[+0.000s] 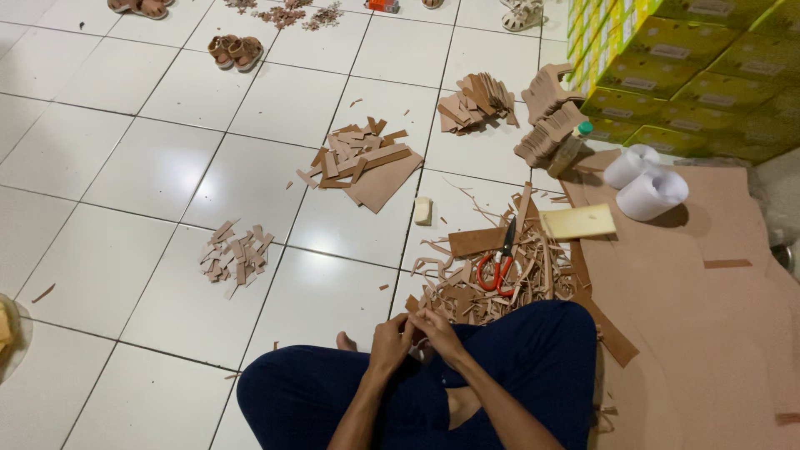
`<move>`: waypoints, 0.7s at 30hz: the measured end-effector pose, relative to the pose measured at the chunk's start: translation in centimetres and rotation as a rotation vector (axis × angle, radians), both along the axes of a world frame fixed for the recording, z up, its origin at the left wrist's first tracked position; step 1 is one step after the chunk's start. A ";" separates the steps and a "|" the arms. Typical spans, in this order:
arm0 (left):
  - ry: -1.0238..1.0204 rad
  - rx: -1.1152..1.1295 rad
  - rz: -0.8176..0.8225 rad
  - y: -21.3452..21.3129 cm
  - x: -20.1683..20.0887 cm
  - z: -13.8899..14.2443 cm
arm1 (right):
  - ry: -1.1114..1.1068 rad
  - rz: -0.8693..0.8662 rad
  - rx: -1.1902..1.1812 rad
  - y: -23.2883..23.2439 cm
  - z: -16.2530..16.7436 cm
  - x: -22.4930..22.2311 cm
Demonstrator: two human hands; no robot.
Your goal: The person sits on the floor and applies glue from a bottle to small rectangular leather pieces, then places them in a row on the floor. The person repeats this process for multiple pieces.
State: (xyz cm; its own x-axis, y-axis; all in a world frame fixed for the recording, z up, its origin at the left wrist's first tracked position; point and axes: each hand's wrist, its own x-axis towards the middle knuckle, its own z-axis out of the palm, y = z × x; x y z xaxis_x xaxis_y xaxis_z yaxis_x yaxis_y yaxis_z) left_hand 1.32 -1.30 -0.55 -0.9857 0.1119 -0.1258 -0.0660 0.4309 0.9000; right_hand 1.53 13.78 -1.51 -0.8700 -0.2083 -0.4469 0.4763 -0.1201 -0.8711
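Head camera looked down at a person who sat cross-legged on a white tiled floor (150,275) in dark blue trousers. The left hand (390,340) and the right hand (439,333) met just above the lap, fingers curled in close together. They pinched a small brown piece (414,319) between them, too small to tell its shape.

Just past the hands lay a messy heap of brown scraps (467,292) and thin strips. Orange-handled scissors (500,262) rested on top of that heap, blades pointing away from the person. A pale yellow block (577,222) lay near the scissors, at the edge of a big brown sheet (700,317) that covered the floor on the right. Two white rolls (646,183) sat on that sheet. Yellow-green boxes (683,67) were stacked behind them.

More piles of cut brown pieces (362,158) lay farther out on the tiles. A small heap (236,252) sat to the left. A pair of little brown sandals (234,51) stood far away.
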 end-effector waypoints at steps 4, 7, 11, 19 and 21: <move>0.034 -0.024 -0.027 0.1 -0.4 -0.5 | 0.005 -0.005 0.088 0.1 -0.3 -0.3; 0.026 -0.015 -0.041 0.1 -0.6 -0.7 | 0.009 -0.026 0.069 0.2 -0.6 -0.4; 0.021 0.011 -0.038 0.3 -0.8 -0.8 | -0.010 -0.055 -0.029 0.3 -1.1 -0.5; -0.009 0.087 -0.018 0.4 -0.8 -0.7 | 0.071 -0.055 0.048 0.5 -1.1 -0.5; 0.011 0.080 -0.012 0.3 -0.7 -0.7 | 0.093 -0.057 0.064 0.5 -1.1 -0.4</move>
State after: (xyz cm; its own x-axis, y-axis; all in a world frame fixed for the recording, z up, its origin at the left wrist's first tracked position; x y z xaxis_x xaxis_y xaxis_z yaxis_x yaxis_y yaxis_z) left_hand 0.57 -0.95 -1.28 -0.9855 0.1334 -0.1050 -0.0509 0.3579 0.9324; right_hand 1.15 14.28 -2.60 -0.9177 -0.1314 -0.3749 0.3875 -0.0872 -0.9178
